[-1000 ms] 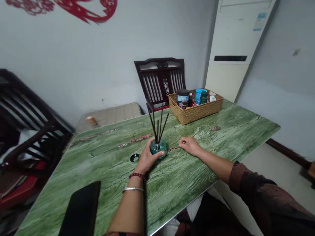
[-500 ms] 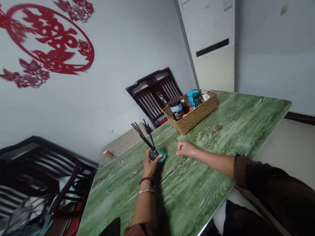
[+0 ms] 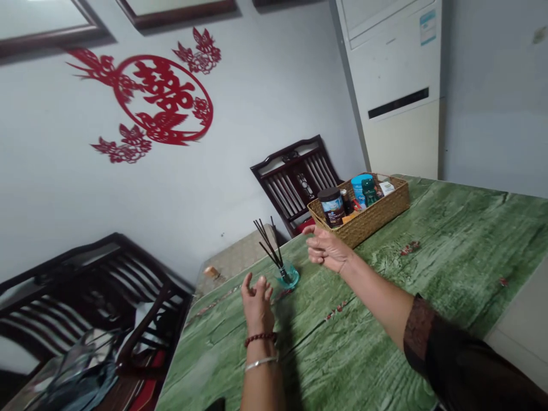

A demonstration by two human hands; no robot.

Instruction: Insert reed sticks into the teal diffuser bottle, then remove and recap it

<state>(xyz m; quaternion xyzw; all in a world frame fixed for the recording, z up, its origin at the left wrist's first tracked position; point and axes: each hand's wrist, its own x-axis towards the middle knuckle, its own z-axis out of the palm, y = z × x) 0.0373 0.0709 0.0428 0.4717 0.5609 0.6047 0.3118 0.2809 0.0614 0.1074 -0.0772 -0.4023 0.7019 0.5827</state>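
A reed diffuser, a turquoise glass jar with several dark sticks, stands upright on the green marbled table. Just left of it and nearer to me is my left hand, raised with its fingers apart and holding nothing. A bead bracelet and a silver bangle circle that wrist. My right hand hovers between the diffuser and the near left end of a wicker basket. Its index finger sticks out while the others curl loosely, and I see nothing in them.
In the basket are a dark-lidded jar, a blue tub, a green bottle and smaller items. Dark wooden chairs stand beyond the table, one at the left with cloth on it. A tall white cabinet unit is at the back.
My left hand has let go of the diffuser and drawn back toward me, opening. From a fist, my right hand has loosened and lifted toward the basket. The view has shifted left and up.
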